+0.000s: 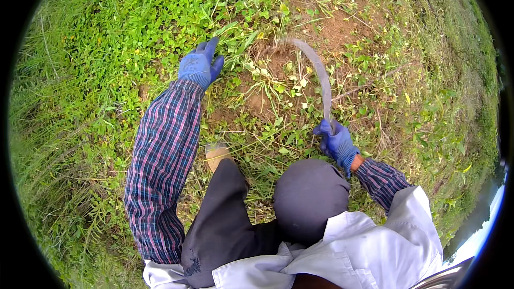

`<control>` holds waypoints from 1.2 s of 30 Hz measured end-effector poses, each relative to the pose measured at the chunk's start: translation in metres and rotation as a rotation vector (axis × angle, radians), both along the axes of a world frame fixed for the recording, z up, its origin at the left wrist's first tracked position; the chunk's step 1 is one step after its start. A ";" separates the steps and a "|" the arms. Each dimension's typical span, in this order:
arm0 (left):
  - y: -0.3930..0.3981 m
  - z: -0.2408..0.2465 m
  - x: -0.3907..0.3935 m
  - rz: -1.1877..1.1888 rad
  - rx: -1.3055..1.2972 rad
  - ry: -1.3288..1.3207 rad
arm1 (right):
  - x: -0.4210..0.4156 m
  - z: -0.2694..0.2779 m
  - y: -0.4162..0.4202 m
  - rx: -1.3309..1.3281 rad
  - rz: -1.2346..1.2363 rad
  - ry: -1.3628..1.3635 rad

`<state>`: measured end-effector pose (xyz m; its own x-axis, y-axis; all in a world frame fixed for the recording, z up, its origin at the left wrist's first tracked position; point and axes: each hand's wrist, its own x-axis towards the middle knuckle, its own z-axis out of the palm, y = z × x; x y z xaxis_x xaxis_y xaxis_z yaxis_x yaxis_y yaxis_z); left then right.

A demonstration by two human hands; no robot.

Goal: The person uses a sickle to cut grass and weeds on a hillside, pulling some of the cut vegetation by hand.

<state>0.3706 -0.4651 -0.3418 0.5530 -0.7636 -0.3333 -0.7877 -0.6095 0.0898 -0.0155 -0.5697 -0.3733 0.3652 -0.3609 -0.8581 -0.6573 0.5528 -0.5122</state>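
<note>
My right hand (335, 138), in a blue work glove, is closed around the handle of a sickle (324, 82). The sickle's long curved grey blade reaches forward and bends left, its blurred tip close to a tuft of grass (281, 28) beside bare soil. My left hand (200, 62), in a blue coated glove, is held out over the low green plants with its fingers apart and nothing seen in it. Grass blades lie just to the right of its fingers. Plaid sleeves cover both forearms.
Dense leafy ground cover (132, 28) spreads on the left. Reddish bare soil (341, 28) shows at the upper right, with cut stems and leaves scattered about. A thin dry stick (361, 87) lies right of the blade. My bent knees and a shoe (217, 155) are close below.
</note>
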 end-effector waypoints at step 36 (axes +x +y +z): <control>0.025 -0.001 0.017 0.209 0.352 0.034 | 0.039 -0.056 -0.014 -0.338 0.686 0.169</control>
